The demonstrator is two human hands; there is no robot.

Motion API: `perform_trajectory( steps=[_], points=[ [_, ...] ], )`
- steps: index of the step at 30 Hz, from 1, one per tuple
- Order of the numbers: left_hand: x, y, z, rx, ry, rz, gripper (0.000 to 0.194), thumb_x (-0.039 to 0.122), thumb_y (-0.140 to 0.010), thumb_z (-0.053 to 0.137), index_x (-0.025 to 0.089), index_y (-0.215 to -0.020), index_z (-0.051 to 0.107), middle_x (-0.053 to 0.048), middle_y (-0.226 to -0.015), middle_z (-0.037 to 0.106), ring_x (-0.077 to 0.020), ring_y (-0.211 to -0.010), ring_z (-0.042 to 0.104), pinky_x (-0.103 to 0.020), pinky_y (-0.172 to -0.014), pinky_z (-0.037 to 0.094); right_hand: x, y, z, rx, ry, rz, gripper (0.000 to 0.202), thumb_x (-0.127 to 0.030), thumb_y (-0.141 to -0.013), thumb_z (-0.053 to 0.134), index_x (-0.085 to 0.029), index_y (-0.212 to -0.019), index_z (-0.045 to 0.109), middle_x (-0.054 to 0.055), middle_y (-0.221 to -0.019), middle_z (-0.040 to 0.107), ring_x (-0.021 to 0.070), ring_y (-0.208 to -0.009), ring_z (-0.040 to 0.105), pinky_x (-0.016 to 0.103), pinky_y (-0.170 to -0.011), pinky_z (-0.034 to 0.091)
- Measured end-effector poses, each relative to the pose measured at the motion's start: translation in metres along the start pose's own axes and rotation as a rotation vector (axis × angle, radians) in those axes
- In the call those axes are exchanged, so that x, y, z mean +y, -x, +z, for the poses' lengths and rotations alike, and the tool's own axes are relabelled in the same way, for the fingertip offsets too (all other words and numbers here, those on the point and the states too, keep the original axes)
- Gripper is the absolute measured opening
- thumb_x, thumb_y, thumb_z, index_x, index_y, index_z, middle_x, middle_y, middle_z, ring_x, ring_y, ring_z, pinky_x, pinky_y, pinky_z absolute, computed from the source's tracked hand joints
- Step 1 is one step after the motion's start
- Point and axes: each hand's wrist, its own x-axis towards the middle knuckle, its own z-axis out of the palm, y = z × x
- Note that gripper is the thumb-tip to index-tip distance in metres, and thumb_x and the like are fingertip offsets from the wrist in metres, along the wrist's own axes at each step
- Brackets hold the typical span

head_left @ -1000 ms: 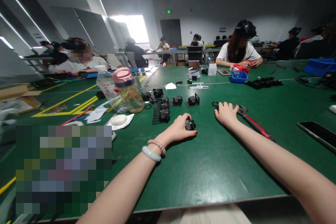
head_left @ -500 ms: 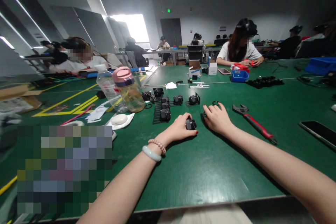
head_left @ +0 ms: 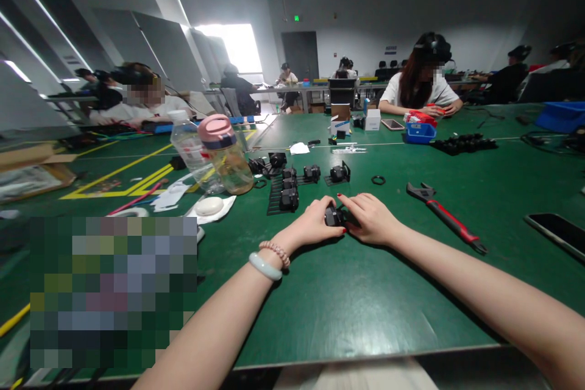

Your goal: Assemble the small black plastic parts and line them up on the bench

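Part, clamped in our left hand.
It seems to point toward our right hand, just beside its end; this hand we see curled, but on what, we cannot tell.

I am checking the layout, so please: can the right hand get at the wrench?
Probably yes: the wrench lies uncovered, nothing visible between it and the right hand, which is at the black part.

We see a workshop, shown by its broad green counter, red-and-black metal adjustable wrench and seated people in black headsets.
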Motion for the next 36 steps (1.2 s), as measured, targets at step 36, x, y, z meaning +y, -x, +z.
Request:
perform_trajectory(
  steps=[36],
  points=[
    [-0.0012, 0.0009, -0.0005, -0.014, -0.014, 0.013, 0.049, 0.045, -0.056, 0.061, 0.02, -0.097, 0.048, -0.003, -0.085, 0.051, -0.0193, -0.077, 0.05, -0.03, -0.067, 0.04, 0.002, 0.0017, 0.0103, 0.124, -0.582, 0.078, 0.056, -0.015, -0.067, 0.054, -0.02, -0.119, 0.035, 0.008, -0.105, 0.044, 0.0171, -0.093, 0.048, 0.031, -0.072, 0.05]
  ],
)
